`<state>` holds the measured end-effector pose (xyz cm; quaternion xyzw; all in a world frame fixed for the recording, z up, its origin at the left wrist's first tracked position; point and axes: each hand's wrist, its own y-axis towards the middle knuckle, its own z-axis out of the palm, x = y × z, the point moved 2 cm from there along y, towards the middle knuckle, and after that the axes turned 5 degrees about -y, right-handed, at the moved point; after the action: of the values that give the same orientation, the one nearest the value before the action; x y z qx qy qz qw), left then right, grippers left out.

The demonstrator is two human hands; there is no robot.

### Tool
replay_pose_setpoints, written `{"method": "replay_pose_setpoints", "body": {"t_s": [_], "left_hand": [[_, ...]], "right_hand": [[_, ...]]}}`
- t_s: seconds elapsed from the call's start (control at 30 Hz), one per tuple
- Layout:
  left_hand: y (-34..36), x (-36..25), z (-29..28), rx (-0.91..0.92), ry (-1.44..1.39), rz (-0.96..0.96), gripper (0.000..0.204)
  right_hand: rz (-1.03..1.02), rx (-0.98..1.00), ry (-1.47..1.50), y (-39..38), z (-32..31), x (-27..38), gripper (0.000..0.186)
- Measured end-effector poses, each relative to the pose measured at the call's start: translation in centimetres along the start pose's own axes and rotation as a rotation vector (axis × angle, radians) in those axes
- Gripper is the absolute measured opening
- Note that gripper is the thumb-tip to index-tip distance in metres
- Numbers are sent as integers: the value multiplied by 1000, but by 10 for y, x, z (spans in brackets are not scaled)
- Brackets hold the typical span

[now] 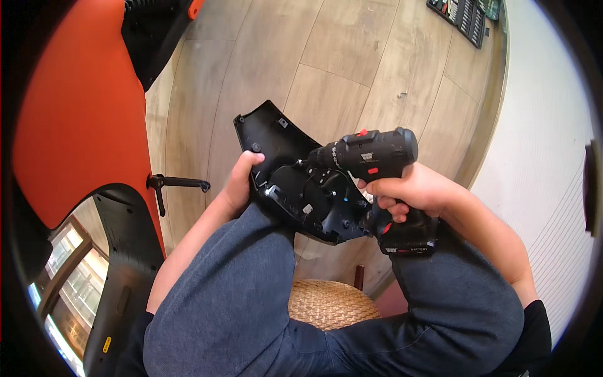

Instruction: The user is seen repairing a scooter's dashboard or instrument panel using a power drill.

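A black moulded plastic panel [267, 129] with clips, bosses and wiring lies across my lap, its inner side up. My left hand [242, 176] grips its left edge, thumb over the rim. Closed round the handle of a black cordless drill [383, 151] with red buttons is my right hand [408, 195]. The drill points left, and its bit meets the middle of the panel near a small fitting. Its battery [407, 242] hangs above my right thigh.
An orange and black vehicle body [81, 113] with a small black stand or pedal [179, 182] fills the left. An open tool case [458, 19] and small loose hardware [402, 95] lie on the wooden floor. A woven seat [323, 298] is beneath me; a white wall [540, 113] bounds the right.
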<state>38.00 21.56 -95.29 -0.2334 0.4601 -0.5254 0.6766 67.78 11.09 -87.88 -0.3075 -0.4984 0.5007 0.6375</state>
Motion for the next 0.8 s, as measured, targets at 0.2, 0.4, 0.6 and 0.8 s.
{"method": "replay_pose_setpoints", "body": {"t_s": [0.2,0.4,0.6,0.8], "left_hand": [[39,0,-19,35,248,-1,61],[51,-6,-12,36,165,25,46],[55,-6,-7,4,150,-13,48],[49,-2,-11,-8,136,-9,48]], "right_hand": [[-15,0,15,20,4,-4,18],[-66,2,123,17,-3,-6,20],[23,-62,35,22,-14,-3,19],[-36,-15,11,32,-7,-11,20]]}}
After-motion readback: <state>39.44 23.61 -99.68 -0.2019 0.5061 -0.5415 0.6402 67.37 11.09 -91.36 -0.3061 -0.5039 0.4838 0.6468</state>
